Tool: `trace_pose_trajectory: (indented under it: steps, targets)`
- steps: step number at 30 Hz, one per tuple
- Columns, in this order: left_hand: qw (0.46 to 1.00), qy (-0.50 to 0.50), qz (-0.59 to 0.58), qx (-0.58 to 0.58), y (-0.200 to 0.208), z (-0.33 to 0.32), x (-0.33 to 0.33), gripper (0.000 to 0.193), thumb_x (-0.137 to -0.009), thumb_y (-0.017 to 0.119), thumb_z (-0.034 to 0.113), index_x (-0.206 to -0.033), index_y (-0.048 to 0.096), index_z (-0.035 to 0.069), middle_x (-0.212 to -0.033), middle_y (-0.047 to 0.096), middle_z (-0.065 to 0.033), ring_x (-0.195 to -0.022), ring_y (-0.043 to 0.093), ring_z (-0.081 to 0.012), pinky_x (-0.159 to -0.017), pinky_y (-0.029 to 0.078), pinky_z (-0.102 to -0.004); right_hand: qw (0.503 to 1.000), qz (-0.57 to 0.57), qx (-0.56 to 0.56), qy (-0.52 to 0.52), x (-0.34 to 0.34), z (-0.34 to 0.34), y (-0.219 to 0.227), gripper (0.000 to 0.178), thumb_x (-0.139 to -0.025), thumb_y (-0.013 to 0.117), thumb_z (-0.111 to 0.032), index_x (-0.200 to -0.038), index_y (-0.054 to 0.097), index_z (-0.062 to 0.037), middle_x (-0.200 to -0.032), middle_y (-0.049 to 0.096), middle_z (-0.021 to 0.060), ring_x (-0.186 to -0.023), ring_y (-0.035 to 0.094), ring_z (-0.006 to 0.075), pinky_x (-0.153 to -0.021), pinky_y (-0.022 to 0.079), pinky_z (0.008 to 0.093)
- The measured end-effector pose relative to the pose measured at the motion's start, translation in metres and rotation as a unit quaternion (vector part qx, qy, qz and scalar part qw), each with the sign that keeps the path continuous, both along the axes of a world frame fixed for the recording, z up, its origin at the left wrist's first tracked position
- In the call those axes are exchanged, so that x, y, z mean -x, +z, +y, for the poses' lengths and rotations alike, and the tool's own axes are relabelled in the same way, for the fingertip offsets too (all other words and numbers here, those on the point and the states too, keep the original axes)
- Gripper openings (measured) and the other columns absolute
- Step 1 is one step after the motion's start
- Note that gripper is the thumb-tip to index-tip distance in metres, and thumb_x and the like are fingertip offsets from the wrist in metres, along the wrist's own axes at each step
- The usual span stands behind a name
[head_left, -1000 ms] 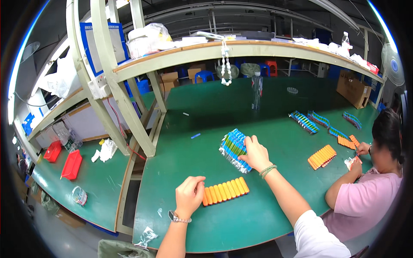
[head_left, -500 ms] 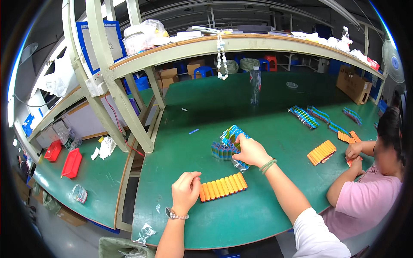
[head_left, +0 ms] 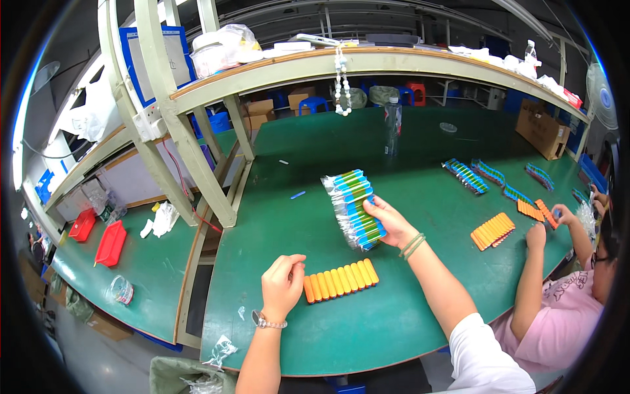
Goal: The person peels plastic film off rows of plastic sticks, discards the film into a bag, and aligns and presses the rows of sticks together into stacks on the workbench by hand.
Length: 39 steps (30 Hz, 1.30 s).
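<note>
My right hand (head_left: 392, 225) grips a flat pack of blue and green sticks (head_left: 354, 207) by its right edge, thumb on top. The sticks lie side by side, with shiny clear film around them, and the pack is tilted up above the green table. Beside the left end of a row of orange sticks (head_left: 341, 281) rests my left hand (head_left: 282, 284), its fingers curled closed. Whatever those fingers may hold is hidden. The orange row lies flat on the table in front of me.
At right, a co-worker's hands (head_left: 537, 233) work beside another orange row (head_left: 492, 231) and blue strips (head_left: 464, 176). A bottle (head_left: 392, 128) stands beneath the shelf (head_left: 295, 65). Table posts (head_left: 203, 177) rise at left, with red trays (head_left: 110, 243) beyond.
My right hand has raised the blue and green pack and turned its broad face toward me. My left hand stays almost still. The co-worker's hands have moved apart.
</note>
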<state>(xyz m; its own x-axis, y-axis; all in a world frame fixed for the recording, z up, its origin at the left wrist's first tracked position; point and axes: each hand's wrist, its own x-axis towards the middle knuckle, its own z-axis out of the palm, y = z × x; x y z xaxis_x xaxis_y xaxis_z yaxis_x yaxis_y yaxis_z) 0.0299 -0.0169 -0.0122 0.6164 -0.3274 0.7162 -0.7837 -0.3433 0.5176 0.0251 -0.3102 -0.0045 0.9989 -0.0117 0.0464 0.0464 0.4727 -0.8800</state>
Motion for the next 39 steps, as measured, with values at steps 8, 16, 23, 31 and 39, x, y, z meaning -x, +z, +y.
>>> trace_pose_trajectory:
  steps: [8, 16, 23, 31, 39]
  targets:
    - [0.608, -0.466, 0.514, 0.386, 0.026, 0.000, 0.021, 0.086, -0.086, 0.070, 0.003, -0.157, 0.023, 0.015, -0.127, 0.062, -0.0175, -0.114, 0.063, -0.0282, -0.098, 0.052, -0.0380, 0.967, -0.052, 0.163, 0.190, 0.071, 0.039, 0.064, 0.043, -0.099, 0.064, -0.019, -0.136, 0.054, -0.0008, -0.124, 0.064, 0.0035, -0.107, 0.061, 0.0099, -0.096, 0.051, 0.0291]
    - [0.807, -0.312, 0.419, 0.274, 0.041, 0.010, 0.077, 0.089, -0.078, 0.076, -0.011, -0.153, 0.031, 0.008, -0.120, 0.066, -0.0173, -0.109, 0.066, -0.0226, -0.090, 0.058, -0.0337, 0.799, -0.162, 0.557, 0.158, 0.157, 0.056, 0.064, 0.045, -0.086, 0.079, -0.028, -0.116, 0.064, 0.0009, -0.100, 0.065, 0.0090, -0.094, 0.064, 0.0180, -0.081, 0.052, 0.0304]
    - [0.959, -0.246, 0.141, -0.009, 0.033, 0.036, 0.099, 0.039, -0.074, 0.076, -0.008, -0.109, 0.068, 0.008, -0.100, 0.073, -0.0086, -0.099, 0.070, -0.0219, -0.090, 0.056, -0.0356, 0.612, -0.234, 0.754, -0.052, 0.218, 0.082, 0.054, 0.036, -0.080, 0.068, -0.008, -0.116, 0.065, -0.0057, -0.117, 0.070, 0.0073, -0.080, 0.066, 0.0198, -0.076, 0.049, 0.0325]
    - [0.947, -0.215, -0.065, -0.228, 0.018, 0.059, 0.155, 0.032, -0.075, 0.068, 0.000, -0.105, 0.072, 0.012, -0.115, 0.070, -0.0089, -0.103, 0.069, -0.0275, -0.086, 0.059, -0.0364, 0.496, -0.260, 0.824, -0.086, 0.292, 0.118, 0.024, 0.044, -0.084, 0.062, -0.014, -0.128, 0.062, -0.0082, -0.118, 0.066, 0.0090, -0.076, 0.063, 0.0148, -0.075, 0.044, 0.0299]
    - [0.910, -0.266, 0.029, -0.316, 0.000, 0.078, 0.171, 0.042, -0.083, 0.075, 0.027, -0.121, 0.065, 0.013, -0.122, 0.068, -0.0104, -0.110, 0.068, -0.0273, -0.092, 0.056, -0.0367, 0.581, -0.205, 0.783, 0.083, 0.285, 0.114, 0.013, 0.045, -0.089, 0.065, -0.034, -0.127, 0.062, -0.0087, -0.106, 0.070, 0.0056, -0.079, 0.066, 0.0168, -0.076, 0.045, 0.0323]
